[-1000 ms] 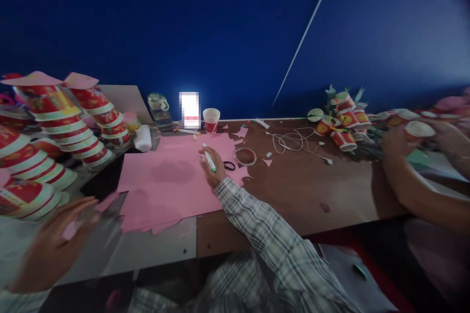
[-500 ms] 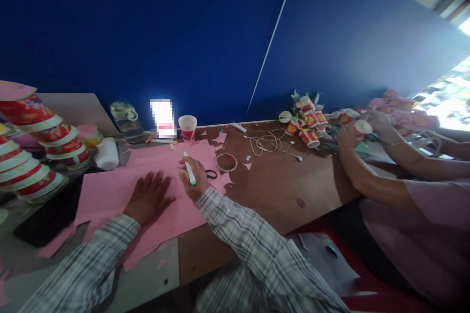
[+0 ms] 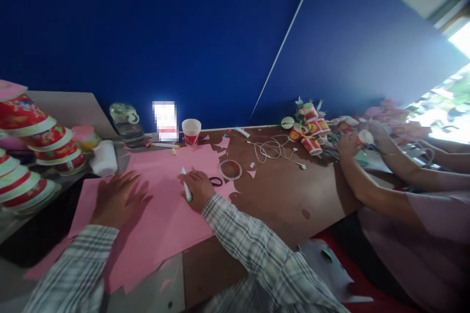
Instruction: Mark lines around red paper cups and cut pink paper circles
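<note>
Left hand (image 3: 117, 198) farther left, flat on paper (image 3: 165, 220)

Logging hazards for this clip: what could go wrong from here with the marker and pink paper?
1. Only the left hand lies flat on the pink paper; if it lifts, the sheet may slide under the marker in the right hand.
2. The scissors lie beside the right hand, so a wide stroke could knock them.
3. The stacked paper cups stand close to the left arm and might topple.
</note>
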